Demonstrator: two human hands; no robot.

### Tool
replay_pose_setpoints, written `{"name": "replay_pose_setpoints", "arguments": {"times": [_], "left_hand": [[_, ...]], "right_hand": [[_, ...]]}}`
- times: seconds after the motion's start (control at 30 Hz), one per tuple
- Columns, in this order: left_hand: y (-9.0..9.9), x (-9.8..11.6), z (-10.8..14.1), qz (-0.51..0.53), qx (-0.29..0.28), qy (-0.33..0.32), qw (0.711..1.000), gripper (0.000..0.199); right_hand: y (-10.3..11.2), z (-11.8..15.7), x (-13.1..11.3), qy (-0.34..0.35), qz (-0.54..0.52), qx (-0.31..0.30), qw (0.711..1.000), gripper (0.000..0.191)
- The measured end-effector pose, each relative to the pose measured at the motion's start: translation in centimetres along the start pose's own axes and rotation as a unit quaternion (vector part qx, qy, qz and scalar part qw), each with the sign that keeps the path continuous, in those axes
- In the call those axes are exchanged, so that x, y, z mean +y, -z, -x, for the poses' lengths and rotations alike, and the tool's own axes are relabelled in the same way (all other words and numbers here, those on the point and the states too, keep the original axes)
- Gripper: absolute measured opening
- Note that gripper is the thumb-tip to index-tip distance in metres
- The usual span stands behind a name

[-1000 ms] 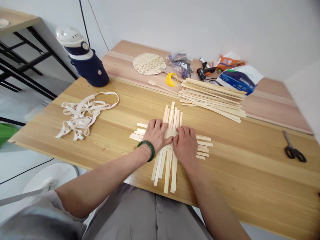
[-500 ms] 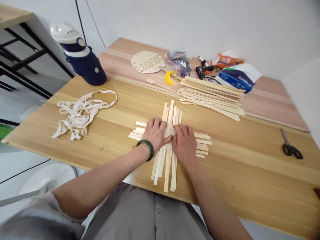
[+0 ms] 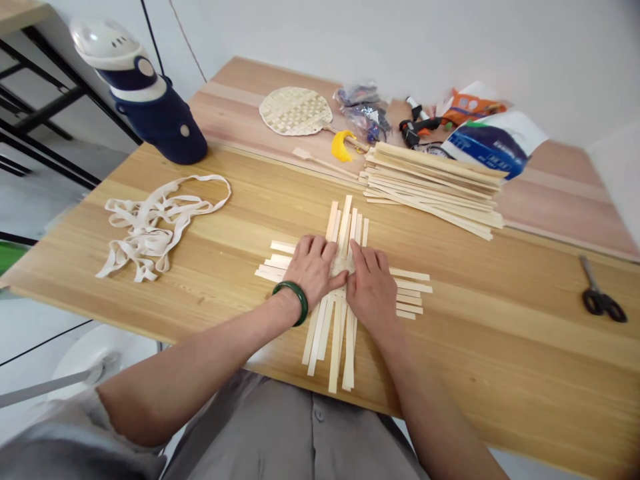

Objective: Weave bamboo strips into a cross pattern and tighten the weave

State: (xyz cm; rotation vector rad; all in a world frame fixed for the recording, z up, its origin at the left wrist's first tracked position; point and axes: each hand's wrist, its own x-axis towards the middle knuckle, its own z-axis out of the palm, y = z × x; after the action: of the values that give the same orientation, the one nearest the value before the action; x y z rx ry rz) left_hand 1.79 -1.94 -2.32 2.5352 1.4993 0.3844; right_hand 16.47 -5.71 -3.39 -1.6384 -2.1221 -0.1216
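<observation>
Pale flat strips (image 3: 345, 227) lie crossed on the wooden table (image 3: 210, 267), their ends reaching out on all four sides. My left hand (image 3: 311, 268), with a green bangle (image 3: 299, 300) at the wrist, lies on the left part of the crossing, thumb stretched out to the right and fingers spread. On the right part rests my right hand (image 3: 373, 285), fingers lying forward over the strips. Both hands press from above, and between them a small piece of the woven centre shows.
Behind the strips lie a strip bundle (image 3: 435, 187), a round woven fan (image 3: 295, 111), a yellow item (image 3: 341, 145), plastic bags (image 3: 364, 110) and a blue packet (image 3: 487, 148). White ribbon (image 3: 160, 223) and a blue bottle (image 3: 157, 113) are left, scissors (image 3: 600, 297) right.
The view has shifted slightly. My right hand's index finger is now stretched further forward along the strips; my left hand has stayed nearly in place.
</observation>
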Motion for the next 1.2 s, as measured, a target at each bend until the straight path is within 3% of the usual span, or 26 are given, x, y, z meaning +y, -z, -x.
{"name": "replay_pose_setpoints", "arguments": {"times": [0.17,0.3,0.5,0.6,0.7,0.8,0.93,1.07,1.2], "left_hand": [[0.1,0.0,-0.1,0.006,0.0,-0.004,1.0,0.039],[-0.1,-0.2,-0.2,0.032,0.022,-0.018,0.999,0.035],[1.0,-1.1,0.6,0.158,0.148,-0.042,0.975,0.027],[2.5,-1.8,1.6,0.153,0.22,-0.064,0.961,0.021],[3.6,-2.6,3.1,0.136,0.251,-0.067,0.956,0.02],[3.8,-2.7,4.7,0.121,0.236,-0.085,0.96,0.023],[3.3,-1.7,6.3,0.1,0.154,-0.109,0.977,0.033],[2.0,-0.8,7.1,0.051,0.056,-0.131,0.988,0.046],[0.7,-0.9,7.4,0.014,0.011,-0.132,0.991,0.056]], "right_hand": [[0.0,0.1,0.0,0.004,0.001,0.012,1.0,0.057],[0.4,0.3,-0.2,0.002,-0.002,0.086,0.996,0.055],[1.2,0.5,-0.1,-0.044,-0.005,0.241,0.969,0.044],[1.4,0.5,-0.1,-0.045,-0.005,0.28,0.959,0.042],[1.5,0.5,0.0,-0.049,-0.015,0.298,0.953,0.04],[1.5,0.5,0.1,-0.074,-0.033,0.309,0.947,0.036],[1.5,0.7,0.2,-0.104,-0.049,0.298,0.947,0.035],[2.3,0.9,0.1,-0.063,-0.045,0.221,0.972,0.036],[3.3,1.8,0.4,-0.019,-0.04,0.145,0.988,0.031]]}}
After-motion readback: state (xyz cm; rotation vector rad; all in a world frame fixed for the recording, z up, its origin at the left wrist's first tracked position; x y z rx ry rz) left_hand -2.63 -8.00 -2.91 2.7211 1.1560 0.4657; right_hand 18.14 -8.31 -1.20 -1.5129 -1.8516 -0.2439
